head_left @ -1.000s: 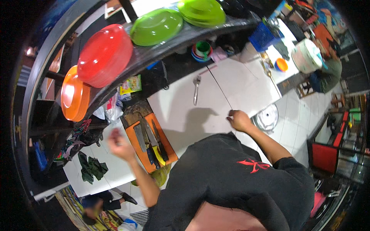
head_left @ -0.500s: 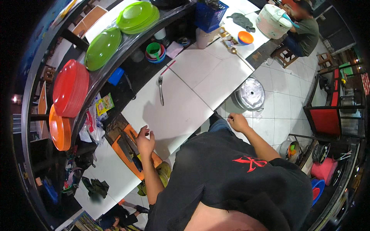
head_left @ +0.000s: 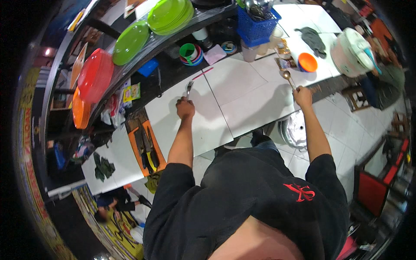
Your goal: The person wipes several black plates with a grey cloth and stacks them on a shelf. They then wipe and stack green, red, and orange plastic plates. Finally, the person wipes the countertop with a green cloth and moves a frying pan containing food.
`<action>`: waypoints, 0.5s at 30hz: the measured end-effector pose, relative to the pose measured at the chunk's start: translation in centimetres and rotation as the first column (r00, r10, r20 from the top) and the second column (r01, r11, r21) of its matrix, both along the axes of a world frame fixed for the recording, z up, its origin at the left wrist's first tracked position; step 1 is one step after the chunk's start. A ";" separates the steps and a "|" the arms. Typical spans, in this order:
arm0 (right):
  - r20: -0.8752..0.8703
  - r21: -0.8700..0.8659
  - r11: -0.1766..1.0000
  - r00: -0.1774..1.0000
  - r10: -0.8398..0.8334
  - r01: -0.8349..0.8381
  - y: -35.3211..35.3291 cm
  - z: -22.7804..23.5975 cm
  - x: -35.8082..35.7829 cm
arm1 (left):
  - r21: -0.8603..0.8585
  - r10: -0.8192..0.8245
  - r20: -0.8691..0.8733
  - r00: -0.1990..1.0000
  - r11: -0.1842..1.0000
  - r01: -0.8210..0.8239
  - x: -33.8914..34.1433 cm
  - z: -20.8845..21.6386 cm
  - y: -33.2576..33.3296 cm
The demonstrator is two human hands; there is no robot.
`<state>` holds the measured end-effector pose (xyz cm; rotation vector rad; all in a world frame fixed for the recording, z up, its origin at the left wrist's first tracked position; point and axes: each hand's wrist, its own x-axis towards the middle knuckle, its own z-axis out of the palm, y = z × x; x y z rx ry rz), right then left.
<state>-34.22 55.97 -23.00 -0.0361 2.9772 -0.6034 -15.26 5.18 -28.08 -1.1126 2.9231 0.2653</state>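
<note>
My left hand [head_left: 185,107] is closed around the lower handle of a metal fork [head_left: 189,89], whose tines point away from me on the white tabletop [head_left: 177,130]. At the table's near right edge my right hand [head_left: 302,96] has its fingers closed on the handle of a long metal spoon [head_left: 287,76]. The spoon's bowl points away from me, close to some small packets [head_left: 284,47]. Beyond the fork lies a thin red stick [head_left: 203,74]. An orange bowl [head_left: 307,63] stands to the right of the spoon.
An orange cutting board [head_left: 161,158] with knives [head_left: 151,151] lies at the left. Stacked green plates [head_left: 171,17] and red plates [head_left: 96,73] line the shelf. A blue basket [head_left: 258,28], a grey cloth [head_left: 313,41] and a large tub [head_left: 353,54] stand along the far side. A metal pot [head_left: 294,130] is below the edge.
My left hand has moved forward from beside the cutting board and taken hold of the fork. My right hand has risen from beside the pot and gripped the spoon. The view has shifted.
</note>
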 end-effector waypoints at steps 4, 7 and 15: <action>-0.033 0.054 0.997 0.998 0.057 -0.056 -2.2 -2.3 -0.3 | -0.007 0.142 0.061 0.988 0.990 -0.142 2.3 -1.0 1.1; -0.003 0.124 0.977 0.984 0.177 -0.175 -1.3 -3.2 -0.9 | 0.330 0.223 -0.366 0.903 0.939 -0.098 5.1 0.1 3.9; -0.178 0.021 0.836 0.820 0.543 -0.549 -2.6 -4.9 -4.6 | 0.884 0.777 -0.260 0.573 0.431 -0.184 15.3 5.6 15.1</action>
